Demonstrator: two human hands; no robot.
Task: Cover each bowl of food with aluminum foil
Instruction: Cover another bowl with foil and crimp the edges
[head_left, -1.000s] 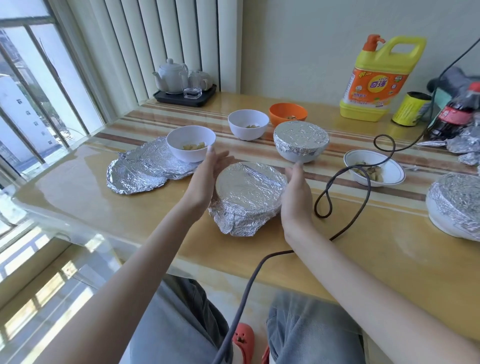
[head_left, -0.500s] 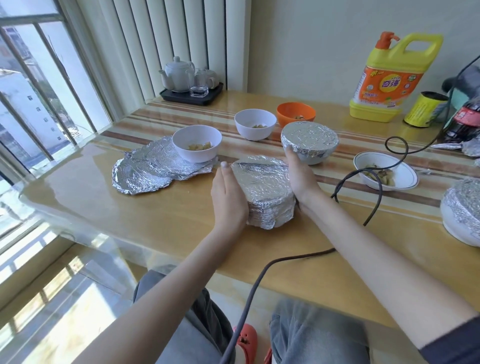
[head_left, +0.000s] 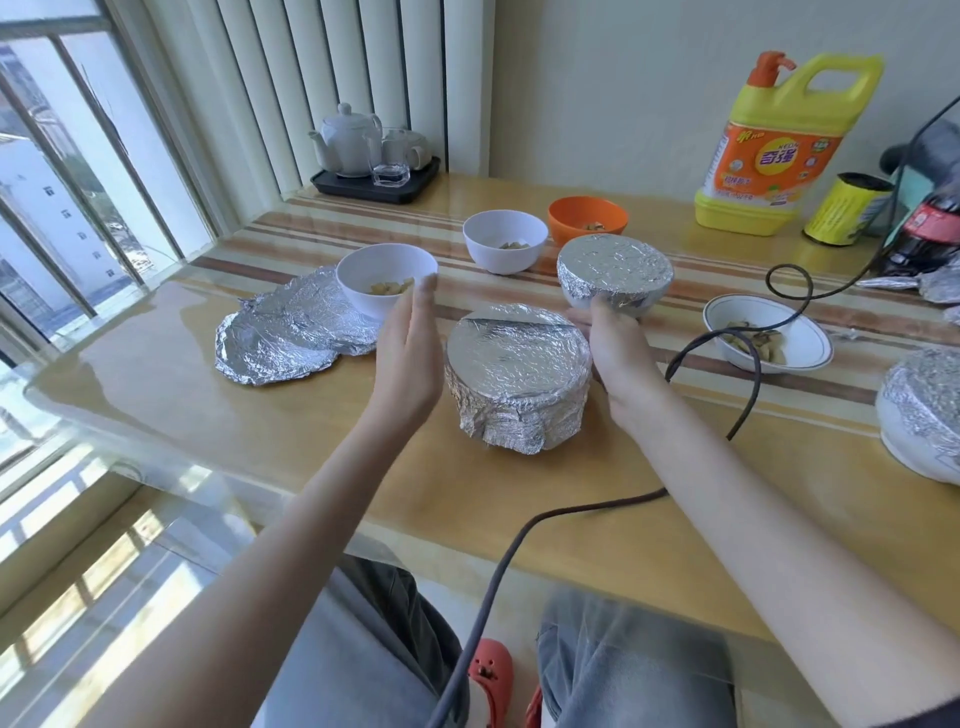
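The foil-wrapped bowl (head_left: 518, 375) sits at the near middle of the table (head_left: 208, 415) — the left hand (head_left: 410, 358) just beside it, fingers straight and together, not touching. The right hand (head_left: 618, 353) stands at its other side — fingers extended, contact unclear; loose foil sheets (head_left: 291, 332) lie left of the bowl.

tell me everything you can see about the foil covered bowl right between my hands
The foil-covered bowl sits upright on the wooden table, near its front edge. Crinkled silver foil stretches flat across the top and folds down the sides, hiding the bowl and its contents. The left hand and right hand flank it with straight fingers; contact is unclear.
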